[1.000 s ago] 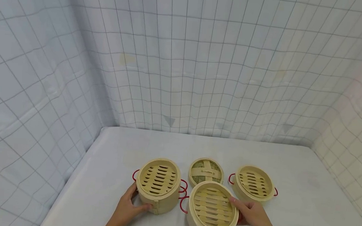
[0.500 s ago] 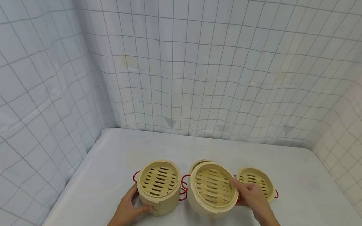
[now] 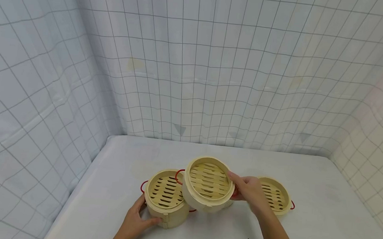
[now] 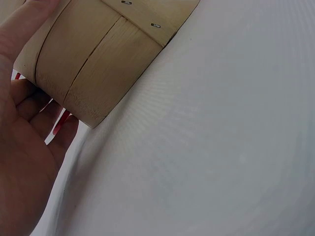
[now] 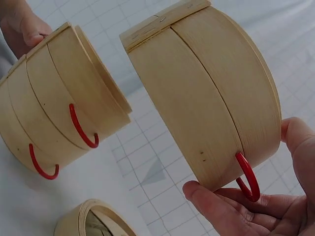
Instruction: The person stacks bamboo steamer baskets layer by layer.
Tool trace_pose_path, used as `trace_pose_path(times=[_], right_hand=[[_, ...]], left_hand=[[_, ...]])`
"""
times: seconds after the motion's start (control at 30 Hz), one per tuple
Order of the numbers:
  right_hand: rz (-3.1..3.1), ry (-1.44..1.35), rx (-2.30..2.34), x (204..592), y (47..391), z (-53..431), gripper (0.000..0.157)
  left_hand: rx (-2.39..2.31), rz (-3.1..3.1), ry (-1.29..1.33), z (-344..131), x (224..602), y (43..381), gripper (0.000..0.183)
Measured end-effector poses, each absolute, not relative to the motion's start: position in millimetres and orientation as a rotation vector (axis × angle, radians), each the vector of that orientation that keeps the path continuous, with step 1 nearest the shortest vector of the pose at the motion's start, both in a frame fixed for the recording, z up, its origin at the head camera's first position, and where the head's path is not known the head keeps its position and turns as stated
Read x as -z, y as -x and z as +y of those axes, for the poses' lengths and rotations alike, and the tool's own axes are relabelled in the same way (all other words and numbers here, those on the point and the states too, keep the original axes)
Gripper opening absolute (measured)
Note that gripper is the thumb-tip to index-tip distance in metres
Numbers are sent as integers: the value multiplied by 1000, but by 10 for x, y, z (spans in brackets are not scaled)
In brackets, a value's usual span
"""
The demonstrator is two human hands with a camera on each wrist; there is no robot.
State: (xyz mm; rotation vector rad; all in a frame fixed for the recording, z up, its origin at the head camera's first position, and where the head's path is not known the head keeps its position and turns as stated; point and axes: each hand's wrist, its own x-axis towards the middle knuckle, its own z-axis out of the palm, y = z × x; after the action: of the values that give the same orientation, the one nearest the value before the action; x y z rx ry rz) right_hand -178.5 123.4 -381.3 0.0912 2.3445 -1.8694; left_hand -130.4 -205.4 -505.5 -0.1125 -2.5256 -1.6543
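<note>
My left hand (image 3: pixel 134 221) holds the left side of two stacked bamboo steamer baskets (image 3: pixel 171 216) on the table, its thumb across the front wall. In the left wrist view, its curled fingers (image 4: pixel 61 137) reach round the lower wall (image 4: pixel 98 83), near a red handle. My right hand (image 3: pixel 251 194) grips a third bamboo steamer basket (image 3: pixel 208 183) by its right side, beside a red handle (image 5: pixel 248 179). The held basket is raised and tilted, slats upward, and overlaps the stack's right edge in the head view. In the right wrist view, a gap separates it from the stack (image 5: pixel 59 88).
Another slatted basket (image 3: pixel 276 194) with red handles stands to the right, behind my right forearm. The bamboo steamer lid (image 5: pixel 83 219), mostly hidden behind the held basket in the head view, lies on the white table (image 3: pixel 308 172). Grid-patterned cloth (image 3: pixel 194 79) walls surround the table.
My right hand has lifted the steamer basket up and away from me, then carried it left to the stack, covering the lid behind. The left hand keeps its hold on the stack.
</note>
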Motion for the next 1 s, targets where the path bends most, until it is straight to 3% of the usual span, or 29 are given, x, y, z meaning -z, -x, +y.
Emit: trace_pose_path(times=[1.0], right_hand=[[2322,40,1811,3848,1999,459,48]], left_hand=[[1664,-2501,145,-2061,5022,1282,91]])
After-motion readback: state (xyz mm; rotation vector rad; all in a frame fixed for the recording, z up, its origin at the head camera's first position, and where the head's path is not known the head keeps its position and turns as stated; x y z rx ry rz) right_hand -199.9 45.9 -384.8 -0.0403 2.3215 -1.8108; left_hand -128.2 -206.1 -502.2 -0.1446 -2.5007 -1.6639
